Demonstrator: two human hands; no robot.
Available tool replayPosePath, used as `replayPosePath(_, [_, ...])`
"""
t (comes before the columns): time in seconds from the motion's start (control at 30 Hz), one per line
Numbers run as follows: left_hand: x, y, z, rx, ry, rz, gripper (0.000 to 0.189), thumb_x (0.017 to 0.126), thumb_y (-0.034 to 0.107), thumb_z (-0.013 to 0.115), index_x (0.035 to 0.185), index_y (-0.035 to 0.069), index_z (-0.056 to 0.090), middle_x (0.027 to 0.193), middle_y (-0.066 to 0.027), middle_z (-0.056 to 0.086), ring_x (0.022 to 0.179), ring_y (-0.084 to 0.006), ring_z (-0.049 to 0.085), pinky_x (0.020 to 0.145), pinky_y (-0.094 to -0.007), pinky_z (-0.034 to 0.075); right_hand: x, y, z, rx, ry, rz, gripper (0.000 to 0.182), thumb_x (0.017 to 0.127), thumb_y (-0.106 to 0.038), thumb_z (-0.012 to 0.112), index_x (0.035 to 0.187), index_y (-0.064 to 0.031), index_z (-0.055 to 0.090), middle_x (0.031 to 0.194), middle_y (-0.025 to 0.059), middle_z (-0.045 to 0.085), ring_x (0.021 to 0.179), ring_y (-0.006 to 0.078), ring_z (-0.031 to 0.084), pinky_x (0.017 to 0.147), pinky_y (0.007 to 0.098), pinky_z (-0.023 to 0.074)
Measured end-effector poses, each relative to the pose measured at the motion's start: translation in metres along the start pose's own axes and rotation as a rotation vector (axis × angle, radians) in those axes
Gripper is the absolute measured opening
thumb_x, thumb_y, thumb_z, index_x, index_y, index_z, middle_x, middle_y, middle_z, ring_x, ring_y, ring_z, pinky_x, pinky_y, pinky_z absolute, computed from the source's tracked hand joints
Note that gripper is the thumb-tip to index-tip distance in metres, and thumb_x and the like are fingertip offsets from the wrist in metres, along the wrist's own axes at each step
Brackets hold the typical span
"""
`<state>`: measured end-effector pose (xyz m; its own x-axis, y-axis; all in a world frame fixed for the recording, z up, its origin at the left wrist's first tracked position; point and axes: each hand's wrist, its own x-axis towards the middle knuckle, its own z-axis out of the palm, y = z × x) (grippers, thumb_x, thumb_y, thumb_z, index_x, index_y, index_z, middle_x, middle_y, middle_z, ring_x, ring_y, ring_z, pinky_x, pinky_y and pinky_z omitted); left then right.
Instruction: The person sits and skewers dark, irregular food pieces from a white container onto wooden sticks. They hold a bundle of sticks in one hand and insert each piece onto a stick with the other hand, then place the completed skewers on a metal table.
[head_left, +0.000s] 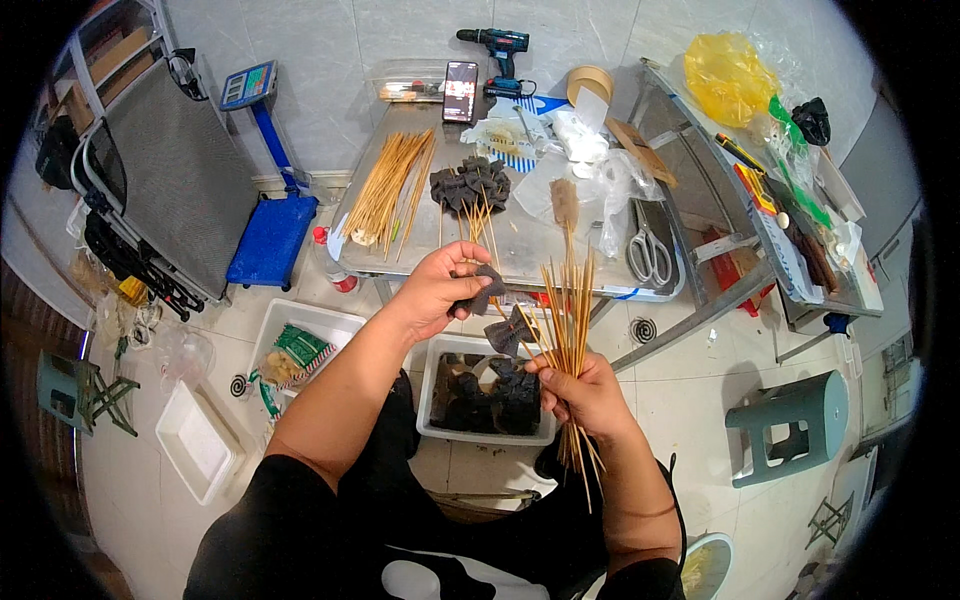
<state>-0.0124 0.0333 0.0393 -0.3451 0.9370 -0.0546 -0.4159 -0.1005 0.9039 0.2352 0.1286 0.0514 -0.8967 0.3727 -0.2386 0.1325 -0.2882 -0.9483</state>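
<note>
My left hand pinches a dark grey, pliable food slice between thumb and fingers, close to the tip of a skewer. That skewer carries another dark, folded slice. A bundle of bamboo skewers fans upward out of my right hand, which is shut around it. Below both hands, a white plastic tub holds more dark slices in what looks like liquid. Filled skewers with bunched dark slices lie on the metal table.
Loose bamboo skewers lie left on the table; scissors, plastic bags and a brownish skewered item lie right. A phone and a cordless drill stand behind. A white tray holds a green package. A stool stands right.
</note>
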Motion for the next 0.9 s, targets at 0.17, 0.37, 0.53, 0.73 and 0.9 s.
replayPosePath(0.17, [0.000, 0.004, -0.002, -0.045, 0.047, 0.060, 0.020, 0.090, 0.005, 0.058, 0.109, 0.010, 0.052, 0.091, -0.0042, 0.064, 0.068, -0.0070, 0.055, 0.047, -0.0202, 0.038, 0.002, 0.001, -0.001, -0.024, 0.021, -0.008, 0.017, 0.093, -0.014, 0.058, 0.103, -0.0027, 0.065, 0.063, 0.0008, 0.059, 0.046, 0.0053, 0.048, 0.041, 0.0186, 0.0353])
replayPosePath(0.37, [-0.002, 0.005, 0.004, 0.352, 0.192, 0.219, 0.023, 0.088, 0.005, 0.060, 0.111, 0.007, 0.054, 0.093, -0.0050, 0.066, 0.074, -0.0092, 0.060, 0.054, -0.0231, 0.046, 0.003, 0.001, 0.003, -0.132, 0.086, 0.004, 0.015, 0.092, -0.012, 0.057, 0.101, -0.0023, 0.065, 0.060, 0.0018, 0.058, 0.041, 0.0047, 0.042, 0.039, 0.0189, 0.0309])
replayPosePath(0.53, [-0.003, -0.008, 0.013, 0.679, 0.227, 0.463, 0.026, 0.085, 0.001, 0.063, 0.110, 0.003, 0.056, 0.092, -0.0068, 0.069, 0.084, -0.0112, 0.064, 0.072, -0.0253, 0.050, 0.004, 0.008, 0.004, -0.165, 0.121, -0.031, 0.014, 0.093, -0.013, 0.056, 0.101, -0.0040, 0.065, 0.061, 0.0010, 0.058, 0.041, 0.0032, 0.041, 0.038, 0.0190, 0.0293])
replayPosePath(0.73, [0.000, -0.015, 0.015, 0.672, 0.178, 0.489, 0.024, 0.085, 0.003, 0.064, 0.109, 0.002, 0.057, 0.092, -0.0074, 0.069, 0.084, -0.0127, 0.065, 0.075, -0.0270, 0.051, 0.004, 0.007, 0.007, -0.163, 0.125, -0.044, 0.015, 0.093, -0.015, 0.059, 0.102, -0.0033, 0.065, 0.067, -0.0025, 0.059, 0.052, 0.0034, 0.050, 0.044, 0.0185, 0.0352])
replayPosePath(0.9, [-0.003, 0.003, 0.016, 0.429, 0.223, 0.220, 0.021, 0.087, 0.004, 0.064, 0.107, 0.004, 0.058, 0.091, -0.0040, 0.065, 0.077, -0.0088, 0.060, 0.056, -0.0230, 0.047, 0.002, 0.002, 0.002, -0.141, 0.092, -0.006, 0.015, 0.093, -0.013, 0.060, 0.103, -0.0038, 0.065, 0.066, -0.0017, 0.059, 0.051, 0.0031, 0.049, 0.044, 0.0184, 0.0346])
